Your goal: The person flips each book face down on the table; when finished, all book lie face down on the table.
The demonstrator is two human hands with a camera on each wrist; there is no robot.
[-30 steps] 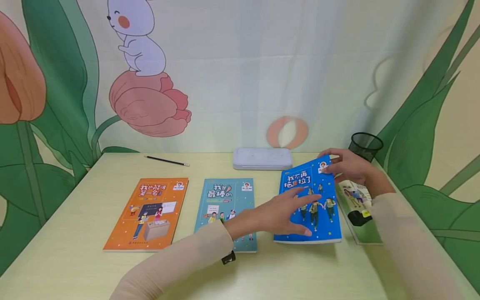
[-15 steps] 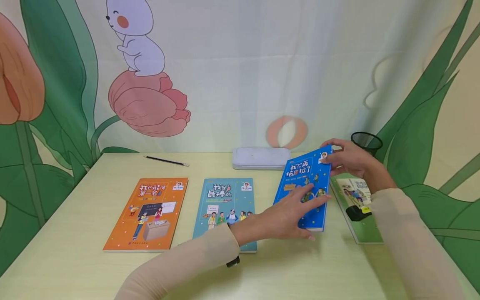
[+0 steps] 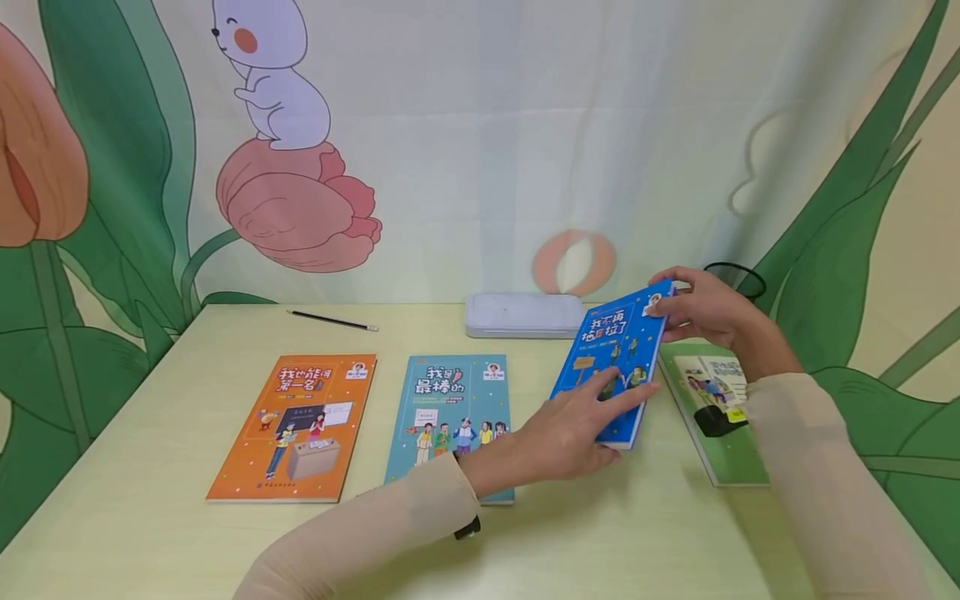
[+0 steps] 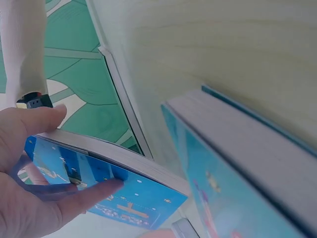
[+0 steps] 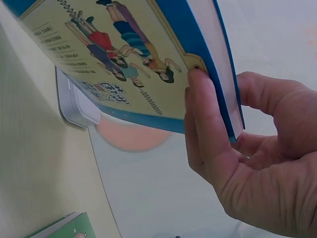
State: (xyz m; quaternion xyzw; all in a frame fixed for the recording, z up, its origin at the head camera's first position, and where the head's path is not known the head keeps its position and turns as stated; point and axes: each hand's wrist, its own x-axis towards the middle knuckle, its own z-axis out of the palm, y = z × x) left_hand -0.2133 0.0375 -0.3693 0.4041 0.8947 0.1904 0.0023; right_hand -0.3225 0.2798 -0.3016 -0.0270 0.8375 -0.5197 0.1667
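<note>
The blue book point(image 3: 600, 350) is tilted above the table point(image 3: 600, 533), between the teal book point(image 3: 442, 408) and the green book point(image 3: 723, 460). The right hand point(image 3: 712, 310) pinches its upper right corner, the thumb on the front cover and the fingers on the back. The left hand point(image 3: 566, 437) is at the lower part, fingers spread across the front cover; whether its thumb presses the book, I cannot tell

A pale printed cloth point(image 3: 450, 167) hung behind the light wood-toned table point(image 3: 135, 467). A white rabbit point(image 3: 281, 92) sat atop a pink flower point(image 3: 292, 208), with green leaves point(image 3: 825, 350) at both sides.
</note>
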